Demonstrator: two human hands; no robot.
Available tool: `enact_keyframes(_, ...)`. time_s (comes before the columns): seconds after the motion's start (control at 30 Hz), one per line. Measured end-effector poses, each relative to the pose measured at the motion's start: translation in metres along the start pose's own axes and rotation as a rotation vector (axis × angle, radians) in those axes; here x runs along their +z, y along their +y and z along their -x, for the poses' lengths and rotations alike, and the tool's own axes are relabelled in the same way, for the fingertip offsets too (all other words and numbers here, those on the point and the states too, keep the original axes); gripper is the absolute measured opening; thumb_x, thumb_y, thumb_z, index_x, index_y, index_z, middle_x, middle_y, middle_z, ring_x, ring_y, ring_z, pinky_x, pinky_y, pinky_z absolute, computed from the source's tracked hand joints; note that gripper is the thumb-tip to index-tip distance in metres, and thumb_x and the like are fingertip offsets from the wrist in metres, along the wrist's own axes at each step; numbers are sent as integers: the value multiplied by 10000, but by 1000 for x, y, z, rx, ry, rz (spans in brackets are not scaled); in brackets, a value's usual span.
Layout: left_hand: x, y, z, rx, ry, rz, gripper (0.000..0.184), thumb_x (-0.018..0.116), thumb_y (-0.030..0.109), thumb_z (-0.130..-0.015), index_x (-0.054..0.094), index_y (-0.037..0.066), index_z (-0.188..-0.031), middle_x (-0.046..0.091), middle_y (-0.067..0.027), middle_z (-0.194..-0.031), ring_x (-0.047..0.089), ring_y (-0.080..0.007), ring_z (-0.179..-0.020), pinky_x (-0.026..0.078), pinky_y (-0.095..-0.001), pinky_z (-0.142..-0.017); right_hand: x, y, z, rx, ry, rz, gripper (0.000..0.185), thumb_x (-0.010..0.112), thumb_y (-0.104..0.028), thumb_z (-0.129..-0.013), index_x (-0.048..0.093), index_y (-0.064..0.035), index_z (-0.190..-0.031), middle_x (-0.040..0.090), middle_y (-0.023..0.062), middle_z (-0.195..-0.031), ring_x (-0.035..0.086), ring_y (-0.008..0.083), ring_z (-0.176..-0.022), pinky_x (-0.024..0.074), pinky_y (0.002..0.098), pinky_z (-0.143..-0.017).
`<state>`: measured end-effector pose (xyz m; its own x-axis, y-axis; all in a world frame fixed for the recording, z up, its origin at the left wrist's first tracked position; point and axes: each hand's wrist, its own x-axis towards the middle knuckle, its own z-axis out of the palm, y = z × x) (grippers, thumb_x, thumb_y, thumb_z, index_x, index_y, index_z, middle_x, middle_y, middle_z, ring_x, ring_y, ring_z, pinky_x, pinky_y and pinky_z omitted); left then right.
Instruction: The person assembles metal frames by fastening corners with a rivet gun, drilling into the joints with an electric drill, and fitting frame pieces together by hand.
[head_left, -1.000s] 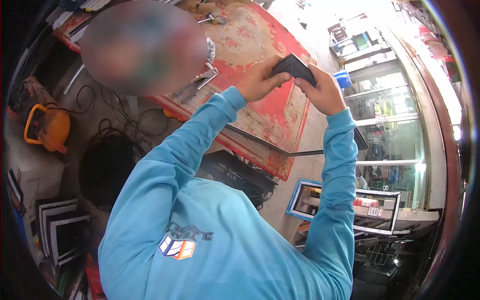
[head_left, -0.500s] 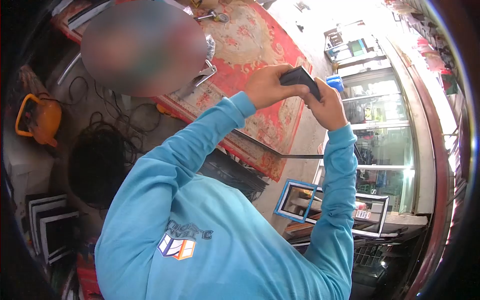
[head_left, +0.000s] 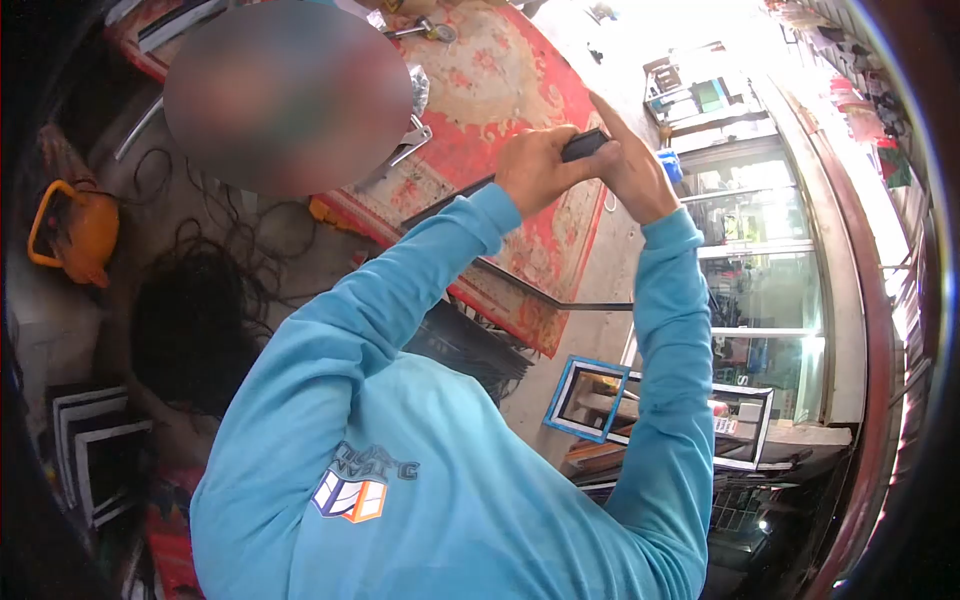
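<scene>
My left hand (head_left: 535, 170) is closed around a short-looking black bar (head_left: 583, 146), its blunt end showing beyond my thumb. A dark strip (head_left: 450, 203) runs behind my left wrist; I cannot tell whether it belongs to the same bar. My right hand (head_left: 638, 168) is held upright beside the bar's end, fingers stretched out and palm turned towards it. Whether the palm touches the end is unclear. Below both hands lies a red and cream floral-patterned cloth (head_left: 480, 75) on a work surface. A dark angled frame piece (head_left: 520, 285) crosses its near edge.
A silver clamp-like tool (head_left: 412, 143) lies on the cloth's left side. Black cables (head_left: 215, 235) and a yellow-orange object (head_left: 80, 235) are on the floor at left. A blue-edged frame (head_left: 587, 399) stands at lower right, near a glass cabinet (head_left: 765, 275).
My right hand has let go of the black bar and straightened its fingers. The bar has turned, so its blunt end shows now.
</scene>
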<state>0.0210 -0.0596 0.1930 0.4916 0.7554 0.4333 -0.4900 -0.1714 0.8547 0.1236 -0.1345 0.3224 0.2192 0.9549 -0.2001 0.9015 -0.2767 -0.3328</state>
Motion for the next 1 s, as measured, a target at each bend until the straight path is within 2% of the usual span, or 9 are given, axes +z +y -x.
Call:
enact_keyframes(0.17,-7,11,-3,53,28,-69,599,693,665,-745,689,68,-780,655,-123,-686,659,-288,-639,493,-410,-584,-18,-13,6,-227,166,240,750,547,-497,-919,355,-19,-1464,597,215,-1271,585,318,-1175,452,373,-976)
enact_keyframes(0.23,-12,19,0,-48,-90,-185,436,777,416,-807,711,14,-963,672,-98,-739,592,-106,-644,481,-307,-592,-45,-11,9,-192,194,-66,754,545,-506,-918,353,-30,-1470,581,203,-1306,581,284,-1189,434,364,-1005)
enact_keyframes(0.3,-15,19,-1,-57,-90,-205,416,768,402,-816,708,23,-976,671,-96,-729,588,-105,-635,481,-308,-591,-62,-27,22,-287,251,-288,675,629,-363,-842,449,-52,-1413,585,180,-1307,582,253,-1181,455,350,-982)
enact_keyframes(0.4,1,-17,-6,-22,-56,-73,378,754,379,-828,705,39,-984,668,-78,-704,583,-99,-622,478,-305,-588,-5,-9,-4,-113,147,271,578,704,-542,-809,648,-19,-1049,684,155,-930,676,258,-890,517,354,-799)
enact_keyframes(0.5,1,-18,-9,51,-3,-36,351,740,362,-838,703,43,-980,665,-50,-700,580,-93,-628,476,-296,-589,-6,-20,-7,-165,120,37,553,710,-533,-809,657,-22,-1013,675,136,-808,672,260,-810,510,376,-767)
enact_keyframes(0.57,-2,-12,-10,90,-2,-134,343,731,355,-846,701,41,-980,664,-38,-711,580,-90,-638,477,-291,-593,-11,-17,-5,-123,76,71,598,703,-510,-819,628,-23,-1157,694,165,-948,674,264,-905,503,391,-838)
enact_keyframes(0.63,-3,-11,-9,44,-24,-63,509,684,574,-786,698,74,-879,679,-130,-732,675,-281,-680,508,-405,-631,-10,-12,-4,-166,82,30,751,697,-546,-814,523,-43,-1344,676,185,-1110,648,277,-1044,475,396,-934)
enact_keyframes(0.83,-6,0,-10,-89,-87,-84,590,705,657,-732,703,75,-828,661,-99,-681,647,-237,-627,490,-387,-607,-82,-14,10,-283,208,-10,897,736,-542,-772,416,-36,-1440,618,203,-1260,575,271,-1206,421,402,-1032)
enact_keyframes(1.0,-2,-11,-19,-36,-19,-73,481,726,529,-778,705,67,-911,675,-84,-715,641,-190,-651,494,-356,-615,-18,-18,-16,104,-18,-36,548,739,-507,-762,678,-42,-1044,681,111,-883,637,196,-813,499,350,-774)
